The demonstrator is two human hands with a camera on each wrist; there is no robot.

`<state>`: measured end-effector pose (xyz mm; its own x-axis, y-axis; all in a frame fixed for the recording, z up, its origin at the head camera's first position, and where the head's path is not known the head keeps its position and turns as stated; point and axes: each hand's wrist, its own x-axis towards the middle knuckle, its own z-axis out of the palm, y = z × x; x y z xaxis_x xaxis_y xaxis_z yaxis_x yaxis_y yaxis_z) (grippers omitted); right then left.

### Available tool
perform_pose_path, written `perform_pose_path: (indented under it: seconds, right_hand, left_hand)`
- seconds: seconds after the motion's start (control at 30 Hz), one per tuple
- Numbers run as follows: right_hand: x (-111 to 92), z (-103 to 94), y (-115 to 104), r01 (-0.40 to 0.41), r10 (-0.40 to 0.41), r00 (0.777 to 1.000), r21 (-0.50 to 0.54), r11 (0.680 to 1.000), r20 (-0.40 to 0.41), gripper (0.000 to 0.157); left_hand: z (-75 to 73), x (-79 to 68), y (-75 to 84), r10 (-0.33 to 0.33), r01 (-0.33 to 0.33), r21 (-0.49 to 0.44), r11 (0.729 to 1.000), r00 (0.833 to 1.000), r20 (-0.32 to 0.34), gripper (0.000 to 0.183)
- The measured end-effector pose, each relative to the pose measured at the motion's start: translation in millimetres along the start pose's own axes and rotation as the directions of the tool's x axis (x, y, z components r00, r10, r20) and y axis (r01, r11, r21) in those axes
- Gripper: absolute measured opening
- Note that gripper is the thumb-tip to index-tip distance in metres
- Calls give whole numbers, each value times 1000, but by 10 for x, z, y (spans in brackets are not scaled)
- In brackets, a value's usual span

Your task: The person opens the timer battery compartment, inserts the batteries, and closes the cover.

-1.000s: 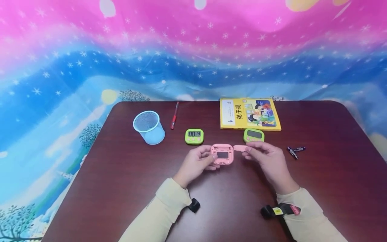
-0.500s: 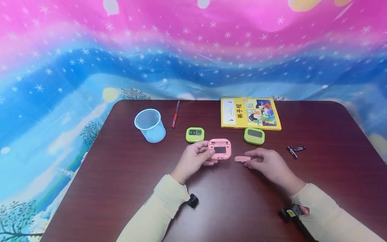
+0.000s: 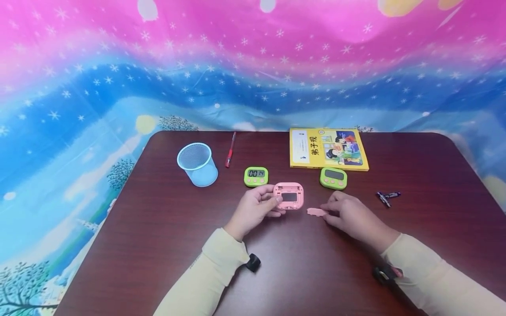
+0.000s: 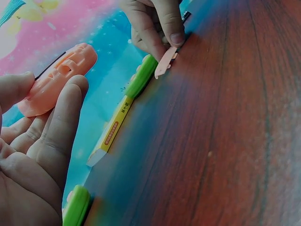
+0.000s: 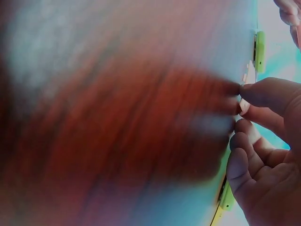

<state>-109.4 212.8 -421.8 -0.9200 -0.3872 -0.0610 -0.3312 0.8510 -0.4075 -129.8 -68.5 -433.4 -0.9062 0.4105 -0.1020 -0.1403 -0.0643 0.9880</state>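
My left hand (image 3: 254,209) grips a pink digital timer (image 3: 289,188) by its left side, thumb over its back. The back faces up and the long battery compartment along its top edge stands uncovered. To the right, my right hand (image 3: 353,218) pinches the small pink battery cover (image 3: 315,212) between thumb and finger, low over the table. In the left wrist view the cover (image 4: 165,62) slants down from the fingertips, its small tabs showing. Two batteries (image 3: 383,199) with dark wrappers lie crossed on the table, right of my right hand.
Behind my hands stand two green timers, one reading 00 14 (image 3: 256,177), the other with a blank screen (image 3: 333,177). A yellow book (image 3: 329,149) lies at the back. Left are a blue mesh pen cup (image 3: 197,164) and a red pen (image 3: 231,151).
My right hand has carried the battery cover down toward the tabletop, away from the timer's side. The left hand with the pink timer has shifted only slightly.
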Motion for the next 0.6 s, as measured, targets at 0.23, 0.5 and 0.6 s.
perform_pose_path:
  seconds: [0.23, 0.5, 0.6]
  right_hand:
    - [-16, 15, 50, 7, -7, 1000, 21, 1000, -11, 28]
    - [-102, 32, 164, -9, 18, 991, 72, 997, -133, 27]
    - [-154, 8, 226, 1, 14, 979, 75, 997, -205, 28]
  left_hand:
    - [6, -2, -5, 4, -4, 3, 1000, 1000, 2, 35]
    - [2, 3, -26, 4, -4, 6, 1000, 1000, -1, 35]
    - [-1, 5, -29, 0, 0, 14, 1000, 1000, -1, 35]
